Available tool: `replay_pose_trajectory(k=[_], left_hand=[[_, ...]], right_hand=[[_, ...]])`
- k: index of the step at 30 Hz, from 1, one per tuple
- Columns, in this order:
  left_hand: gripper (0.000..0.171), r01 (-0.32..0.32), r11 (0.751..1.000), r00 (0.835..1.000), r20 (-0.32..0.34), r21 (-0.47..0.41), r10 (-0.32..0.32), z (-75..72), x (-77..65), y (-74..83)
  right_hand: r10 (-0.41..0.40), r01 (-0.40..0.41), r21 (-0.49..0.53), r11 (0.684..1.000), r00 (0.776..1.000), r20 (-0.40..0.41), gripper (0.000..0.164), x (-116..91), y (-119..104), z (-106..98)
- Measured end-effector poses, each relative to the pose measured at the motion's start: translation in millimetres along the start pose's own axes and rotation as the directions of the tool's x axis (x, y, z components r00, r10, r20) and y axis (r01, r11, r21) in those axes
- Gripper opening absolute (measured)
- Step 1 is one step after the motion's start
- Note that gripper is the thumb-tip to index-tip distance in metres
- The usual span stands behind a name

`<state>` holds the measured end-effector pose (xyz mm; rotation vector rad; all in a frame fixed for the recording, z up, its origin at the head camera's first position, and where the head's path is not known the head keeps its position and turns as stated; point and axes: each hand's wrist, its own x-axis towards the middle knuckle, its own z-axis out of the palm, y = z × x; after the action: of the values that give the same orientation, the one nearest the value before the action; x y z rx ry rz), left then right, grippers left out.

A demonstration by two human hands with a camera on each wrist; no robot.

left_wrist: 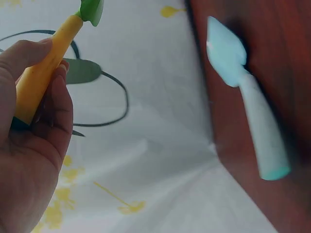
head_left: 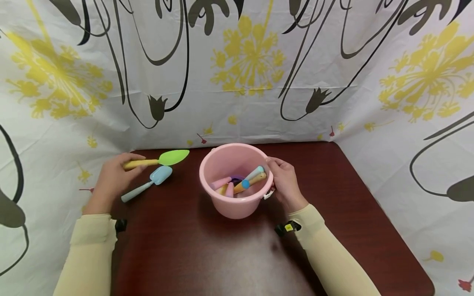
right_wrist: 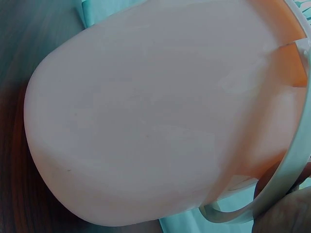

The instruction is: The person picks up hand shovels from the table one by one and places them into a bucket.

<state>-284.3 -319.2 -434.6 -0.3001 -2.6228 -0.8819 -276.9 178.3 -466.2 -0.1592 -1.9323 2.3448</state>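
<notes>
My left hand (head_left: 112,176) holds a toy trowel (head_left: 174,157) by its yellow handle, its green leaf-shaped blade pointing right; the left wrist view shows the fingers curled round that handle (left_wrist: 46,73). Below it, a light blue toy shovel (head_left: 161,175) lies on the table, apart from the hand. My right hand (head_left: 285,181) grips the right rim of a pink bucket (head_left: 235,207). Several toy tools with pink, blue and orange handles (head_left: 242,186) lie inside, their lower ends partly hidden. The bucket's side fills the right wrist view, with its pale carrying handle (right_wrist: 286,179) near the fingers.
The dark red-brown table (head_left: 207,255) bears the bucket and the blue shovel. A white cloth (head_left: 237,119) with yellow and grey flower prints hangs behind the table and along both sides.
</notes>
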Motion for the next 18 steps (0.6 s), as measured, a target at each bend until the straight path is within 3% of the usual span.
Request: replay_pose_trajectory(k=[7,18], left_hand=[[0.025,-0.06,0.996,0.997,-0.062,-0.067,0.056,-7.1,3.0,24.7],[0.024,-0.152,0.984,0.987,-0.071,-0.096,0.145,-9.2,10.8,57.8]], right_hand=[[-0.002,0.002,-0.002,1.0,1.0,-0.002,0.038,0,0,0],[0.002,-0.002,0.001,1.0,1.0,0.005,0.04,0,1,-2]])
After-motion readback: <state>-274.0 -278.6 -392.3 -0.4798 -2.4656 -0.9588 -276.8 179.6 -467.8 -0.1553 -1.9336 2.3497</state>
